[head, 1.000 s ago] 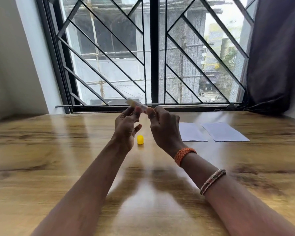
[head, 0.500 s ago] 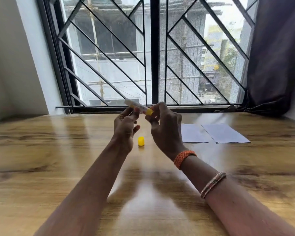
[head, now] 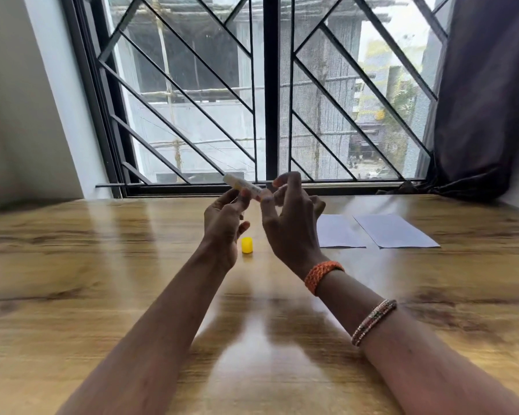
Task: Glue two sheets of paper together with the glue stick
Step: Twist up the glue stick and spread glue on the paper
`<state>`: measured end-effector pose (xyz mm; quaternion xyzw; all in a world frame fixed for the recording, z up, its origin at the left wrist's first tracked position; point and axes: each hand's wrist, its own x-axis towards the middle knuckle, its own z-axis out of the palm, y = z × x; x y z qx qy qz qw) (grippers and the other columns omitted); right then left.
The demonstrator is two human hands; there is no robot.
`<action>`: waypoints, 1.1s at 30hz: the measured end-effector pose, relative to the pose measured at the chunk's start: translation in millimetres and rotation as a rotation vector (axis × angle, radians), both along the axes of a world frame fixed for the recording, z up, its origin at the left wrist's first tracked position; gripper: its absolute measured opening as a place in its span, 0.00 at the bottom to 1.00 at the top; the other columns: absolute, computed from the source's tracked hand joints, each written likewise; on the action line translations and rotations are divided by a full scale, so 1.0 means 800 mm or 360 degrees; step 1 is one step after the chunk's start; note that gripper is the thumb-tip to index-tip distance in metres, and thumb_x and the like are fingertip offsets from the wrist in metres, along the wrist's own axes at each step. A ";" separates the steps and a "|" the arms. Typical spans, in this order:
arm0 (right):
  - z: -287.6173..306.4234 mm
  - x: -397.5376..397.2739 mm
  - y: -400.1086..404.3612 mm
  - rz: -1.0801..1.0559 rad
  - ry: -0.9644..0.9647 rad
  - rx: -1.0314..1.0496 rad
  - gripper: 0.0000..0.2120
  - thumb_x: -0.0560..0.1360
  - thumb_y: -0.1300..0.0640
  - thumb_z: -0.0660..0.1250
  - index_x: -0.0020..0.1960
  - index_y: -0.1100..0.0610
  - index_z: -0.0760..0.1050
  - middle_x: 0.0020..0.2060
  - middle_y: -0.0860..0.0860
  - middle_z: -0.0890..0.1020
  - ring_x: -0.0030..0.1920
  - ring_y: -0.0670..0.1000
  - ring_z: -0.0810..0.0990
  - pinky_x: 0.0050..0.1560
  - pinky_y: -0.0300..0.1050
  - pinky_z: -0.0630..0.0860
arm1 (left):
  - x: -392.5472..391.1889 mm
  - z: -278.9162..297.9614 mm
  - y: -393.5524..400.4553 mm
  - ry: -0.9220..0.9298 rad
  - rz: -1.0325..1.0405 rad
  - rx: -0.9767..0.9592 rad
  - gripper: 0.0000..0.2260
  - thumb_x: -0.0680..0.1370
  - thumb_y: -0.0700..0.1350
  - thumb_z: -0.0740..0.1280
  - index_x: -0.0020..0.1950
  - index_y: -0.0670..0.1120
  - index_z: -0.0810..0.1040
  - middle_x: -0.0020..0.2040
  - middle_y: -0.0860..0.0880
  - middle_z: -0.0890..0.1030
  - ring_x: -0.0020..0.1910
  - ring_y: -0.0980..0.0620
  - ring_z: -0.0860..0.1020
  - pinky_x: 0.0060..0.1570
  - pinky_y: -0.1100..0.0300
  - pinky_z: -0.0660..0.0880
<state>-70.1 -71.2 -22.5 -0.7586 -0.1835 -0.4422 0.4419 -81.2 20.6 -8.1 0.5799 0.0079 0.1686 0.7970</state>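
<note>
Both hands are raised above the wooden table (head: 72, 280). My left hand (head: 225, 223) pinches the uncapped glue stick (head: 241, 185) at its middle, with the white tip pointing up and to the left. My right hand (head: 291, 223) pinches the stick's yellow base end with thumb and fingers. The yellow cap (head: 247, 245) stands on the table below the hands. Two white paper sheets lie flat side by side at the right: the nearer sheet (head: 337, 233) is partly hidden by my right hand, and the other sheet (head: 394, 230) is fully visible.
A barred window (head: 270, 94) runs along the table's far edge. A dark curtain (head: 489, 100) hangs at the far right, bunched on the table's corner. A white wall (head: 18, 115) stands at the left.
The glue stick stays held between both hands. My right fingers have shifted on its base end, with the index finger now lifted higher.
</note>
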 end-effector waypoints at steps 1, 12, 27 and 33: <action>-0.001 -0.001 0.000 -0.0016 -0.0064 -0.0073 0.09 0.73 0.53 0.63 0.50 0.55 0.67 0.33 0.46 0.74 0.38 0.49 0.74 0.50 0.47 0.59 | 0.000 0.000 0.001 -0.0004 0.0013 -0.0019 0.05 0.77 0.46 0.66 0.42 0.49 0.79 0.39 0.54 0.75 0.37 0.56 0.65 0.42 0.60 0.66; 0.001 -0.001 -0.005 -0.0469 -0.0299 -0.0392 0.15 0.62 0.65 0.72 0.45 0.56 0.72 0.34 0.50 0.79 0.40 0.55 0.78 0.51 0.48 0.57 | -0.001 0.002 0.002 -0.0037 0.0014 -0.0020 0.05 0.77 0.46 0.65 0.42 0.49 0.79 0.38 0.55 0.75 0.34 0.57 0.66 0.42 0.58 0.66; -0.005 0.013 -0.007 0.0177 0.0047 -0.0050 0.24 0.78 0.43 0.49 0.42 0.60 0.73 0.30 0.55 0.80 0.31 0.57 0.78 0.35 0.58 0.75 | 0.000 0.002 0.005 -0.0034 0.0043 0.0056 0.02 0.77 0.45 0.65 0.46 0.50 0.78 0.31 0.60 0.77 0.32 0.59 0.67 0.40 0.59 0.64; -0.005 0.001 0.001 0.0099 -0.0196 -0.0369 0.15 0.70 0.60 0.71 0.52 0.60 0.69 0.39 0.53 0.77 0.40 0.53 0.75 0.41 0.55 0.75 | 0.003 0.004 0.016 -0.0011 0.0119 0.0021 0.06 0.76 0.49 0.66 0.49 0.49 0.79 0.40 0.56 0.77 0.33 0.58 0.66 0.40 0.59 0.64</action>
